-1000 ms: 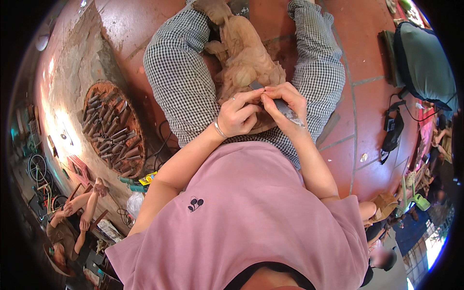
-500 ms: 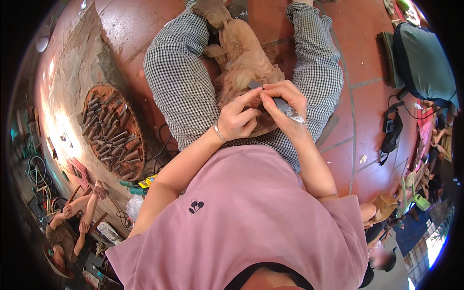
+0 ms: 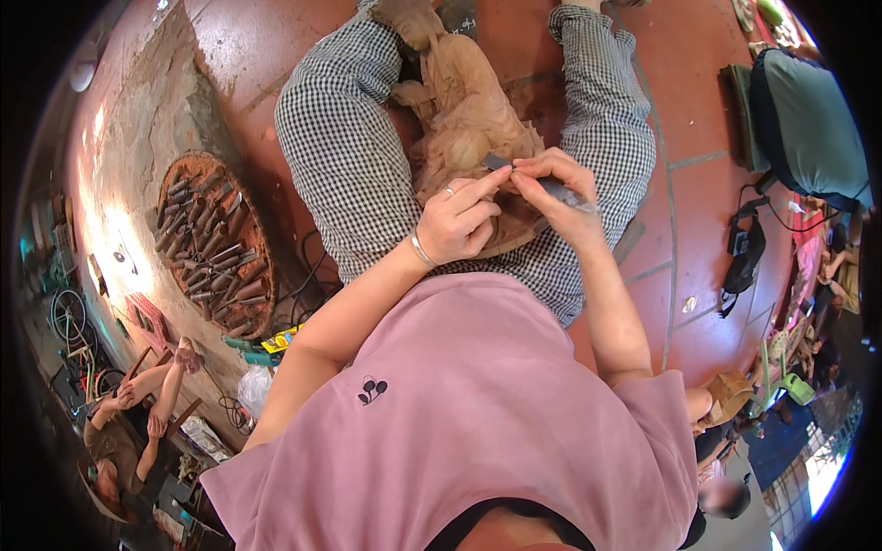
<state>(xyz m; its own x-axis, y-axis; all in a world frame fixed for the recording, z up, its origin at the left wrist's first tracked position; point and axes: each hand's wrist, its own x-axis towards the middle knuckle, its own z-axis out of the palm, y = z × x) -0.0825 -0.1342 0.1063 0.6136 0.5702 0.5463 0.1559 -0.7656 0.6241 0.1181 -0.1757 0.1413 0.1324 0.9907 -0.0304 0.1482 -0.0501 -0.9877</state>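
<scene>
A pale brown carved wooden figure (image 3: 467, 103) lies between my knees, its head toward the top of the view. Over its near end, my right hand (image 3: 562, 188) pinches a flat dark grey strip that looks like sandpaper (image 3: 497, 163). One end juts out past the fingertips, and a greyish part lies under the palm. My left hand (image 3: 457, 219), wearing a ring and a bracelet, meets it there. One left finger is stretched to the strip beside the right fingertips. The other left fingers are curled, and whether they hold anything is hidden.
On the left, a round shallow tray (image 3: 268, 266) holds several carving tools. A black pouch with a strap (image 3: 746, 253) and a grey-green cushioned seat (image 3: 808, 124) are at the right. Another person (image 3: 119, 432) sits at the lower left; more people are along the right edge.
Both hands have shifted slightly right. The right hand has turned a little, and the stretched left finger has moved along to the strip's end. The carved figure has barely moved.
</scene>
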